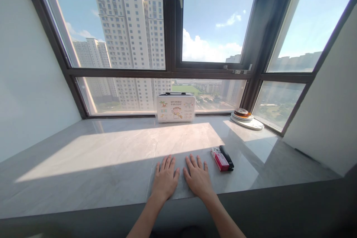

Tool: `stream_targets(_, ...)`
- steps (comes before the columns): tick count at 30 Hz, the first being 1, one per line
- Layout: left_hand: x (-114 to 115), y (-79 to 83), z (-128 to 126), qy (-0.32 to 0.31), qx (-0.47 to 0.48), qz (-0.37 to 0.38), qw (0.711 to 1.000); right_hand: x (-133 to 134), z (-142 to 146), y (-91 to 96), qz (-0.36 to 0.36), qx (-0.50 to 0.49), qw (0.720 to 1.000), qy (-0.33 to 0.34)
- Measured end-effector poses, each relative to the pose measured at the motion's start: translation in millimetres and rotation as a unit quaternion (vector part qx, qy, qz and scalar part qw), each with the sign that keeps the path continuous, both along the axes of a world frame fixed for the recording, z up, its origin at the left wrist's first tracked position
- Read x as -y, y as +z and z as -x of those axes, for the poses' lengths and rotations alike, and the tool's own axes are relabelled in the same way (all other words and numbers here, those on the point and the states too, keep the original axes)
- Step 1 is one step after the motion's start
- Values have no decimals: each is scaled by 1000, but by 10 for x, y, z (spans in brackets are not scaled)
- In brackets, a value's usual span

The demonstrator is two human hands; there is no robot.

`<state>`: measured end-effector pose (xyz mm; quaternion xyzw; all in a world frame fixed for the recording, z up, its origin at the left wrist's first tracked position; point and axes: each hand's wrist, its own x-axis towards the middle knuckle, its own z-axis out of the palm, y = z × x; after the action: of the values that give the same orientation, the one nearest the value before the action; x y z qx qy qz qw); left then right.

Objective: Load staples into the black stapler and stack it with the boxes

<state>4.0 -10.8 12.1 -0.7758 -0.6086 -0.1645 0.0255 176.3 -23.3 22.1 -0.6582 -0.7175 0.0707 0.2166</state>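
Note:
My left hand [165,176] lies flat on the pale marbled window sill [111,178], fingers a little apart, holding nothing. Beside it, my right hand [197,175] rests palm down in the same way, with its fingers spread and nothing in them. A gap of bare sill separates the two thumbs. Just right of my right hand is a pink and white box [220,160], and a black stapler [227,158] lies along its right side. Neither hand touches them.
A white case with cartoon prints [176,108] and a black handle stands against the window at the back. Several stacked plates [247,119] sit in the far right corner. The sill's front edge [111,208] runs under my wrists. A dark window frame [125,73] rises behind.

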Motion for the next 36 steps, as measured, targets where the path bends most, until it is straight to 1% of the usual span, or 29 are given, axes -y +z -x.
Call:
stream_targets(4, -3, 22, 8, 0, 3, 0, 1000, 36, -9, 53, -8, -49, 998, 30)
stream_targets(6, -7, 30, 16, 0, 7, -1, 1000, 54, -89, 138, -15, -74, 996, 53)
stream_targets(7, -8, 32, 19, 0, 9, -1, 1000, 55, -172, 203, -29, -95, 993, 60)
stream_targets(8, -10, 32, 21, 0, 11, 0, 1000, 47, -292, 282, -44, -114, 991, 58)
stream_targets(9, -13, 30, 22, 1, 14, 1, 1000, 29, -448, 371, -76, -155, 984, 54)
stream_targets(10, -16, 26, 22, 2, 16, 2, 1000, 1, -636, 465, -107, -192, 975, 16)
stream_targets(11, -19, 22, 21, 3, 17, 3, 1000, -35, -844, 557, -121, -212, 969, -38)
stream_targets(12, -23, 17, 19, 4, 19, 4, 1000, -74, -1060, 639, -123, -214, 966, -72)
stream_targets(14, -30, 8, 15, 4, 22, 4, 1000, -145, -1454, 747, -111, -212, 964, -113)
stream_targets(16, -36, 2, 12, 2, 25, 4, 1000, -190, -1719, 767, -79, -215, 966, -120)
stream_targets(17, -38, 1, 12, 1, 27, 3, 1000, -201, -1792, 748, -61, -218, 967, -115)
stream_targets(19, -39, 0, 14, 0, 32, 2, 999, -206, -1839, 682, -25, -226, 969, -94)
stream_targets(23, -35, -5, 18, -6, 49, -1, 999, -186, -1730, 561, 31, -232, 971, -49)
stream_targets(25, -34, -10, 15, -9, 63, -2, 998, -175, -1618, 517, 44, -230, 971, -39)
stream_targets(27, -38, -16, 10, -10, 81, -5, 997, -170, -1441, 462, 48, -225, 972, -38)
stream_targets(30, -50, -12, 17, -5, 116, -12, 993, -189, -1018, 341, 44, -214, 975, -44)
stream_targets(33, -55, 15, 65, 14, 158, -24, 987, -242, -456, 209, 41, -203, 977, -52)
stream_targets(36, -45, 58, 135, 39, 200, -46, 978, -313, 63, 127, 34, -198, 978, -53)
